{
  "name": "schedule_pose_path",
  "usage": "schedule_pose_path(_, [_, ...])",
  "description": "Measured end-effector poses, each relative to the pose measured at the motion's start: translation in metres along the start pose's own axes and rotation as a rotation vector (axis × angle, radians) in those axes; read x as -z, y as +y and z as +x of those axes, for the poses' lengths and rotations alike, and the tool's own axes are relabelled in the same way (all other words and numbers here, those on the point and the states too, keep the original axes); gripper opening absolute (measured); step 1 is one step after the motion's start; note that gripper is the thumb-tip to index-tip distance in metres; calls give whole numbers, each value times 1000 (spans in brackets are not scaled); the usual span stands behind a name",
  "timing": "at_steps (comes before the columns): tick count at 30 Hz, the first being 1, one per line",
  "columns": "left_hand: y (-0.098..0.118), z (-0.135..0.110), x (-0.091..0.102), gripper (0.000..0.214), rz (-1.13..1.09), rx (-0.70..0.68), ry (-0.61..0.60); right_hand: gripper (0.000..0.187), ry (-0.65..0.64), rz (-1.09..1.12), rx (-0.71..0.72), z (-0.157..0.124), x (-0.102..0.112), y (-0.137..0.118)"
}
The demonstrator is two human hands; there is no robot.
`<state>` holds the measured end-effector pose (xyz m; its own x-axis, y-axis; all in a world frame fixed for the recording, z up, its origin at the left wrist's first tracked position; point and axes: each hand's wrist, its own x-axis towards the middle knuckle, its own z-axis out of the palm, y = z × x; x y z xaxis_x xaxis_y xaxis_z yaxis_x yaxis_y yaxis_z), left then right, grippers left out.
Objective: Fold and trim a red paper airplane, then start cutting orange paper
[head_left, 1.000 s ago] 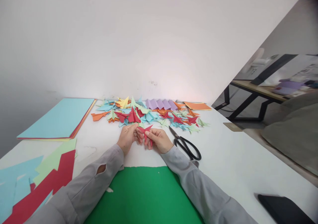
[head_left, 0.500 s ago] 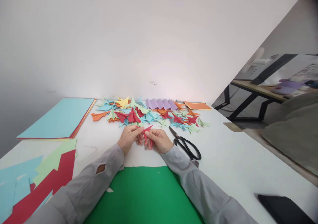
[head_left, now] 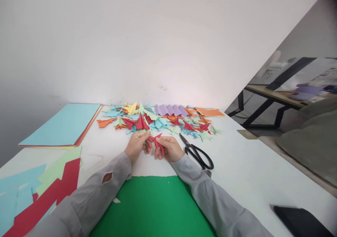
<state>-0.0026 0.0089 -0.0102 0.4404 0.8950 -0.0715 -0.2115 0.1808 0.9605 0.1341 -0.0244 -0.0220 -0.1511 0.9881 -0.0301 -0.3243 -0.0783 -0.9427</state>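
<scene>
A small folded red paper piece (head_left: pixel 157 141) is pinched between both my hands, just above the white table (head_left: pixel 237 167). My left hand (head_left: pixel 137 144) grips its left tip with fingers closed. My right hand (head_left: pixel 170 148) holds its right side between thumb and fingers. Just beyond my hands lies a heap of folded paper shapes (head_left: pixel 160 121) in red, blue, green, orange and yellow. Black scissors (head_left: pixel 198 153) lie on the table right beside my right hand.
A stack of coloured paper sheets (head_left: pixel 61 126), blue on top, sits at the left. Cut red, green and blue scraps (head_left: pixel 39 188) lie at the near left. A green sheet (head_left: pixel 152 209) is in front of me. A dark flat object (head_left: pixel 300 221) rests at the near right.
The red paper piece has turned slightly between my fingers, and my fingers have shifted their pinch on it. My arms stay where they were.
</scene>
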Motion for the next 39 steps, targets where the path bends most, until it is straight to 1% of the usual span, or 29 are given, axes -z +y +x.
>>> schedule_pose_path(9, [1,-1,0,38,-41,2,3,39,-10,-63,35,0,-1,1])
schedule_pose_path(14, [2,-1,0,41,-44,20,32,41,-47,-89,14,-1,-1,-2])
schedule_pose_path(19, [3,-2,-1,46,-29,15,25,42,-36,-103,26,-1,-1,0])
schedule_pose_path(24, [2,-2,-1,35,44,-11,-41,44,-25,-147,72,1,0,5])
schedule_pose_path(26, [0,-1,-1,33,62,-34,-37,44,-30,-171,81,1,1,5])
schedule_pose_path(30, [-3,0,-1,34,118,-55,-1,44,-43,-205,79,-1,0,3])
schedule_pose_path(35, [-1,-2,-1,36,65,-5,-24,46,-38,-212,67,-2,-3,0])
schedule_pose_path(39, [1,-2,-2,40,36,39,2,45,-38,-195,62,-2,-3,1])
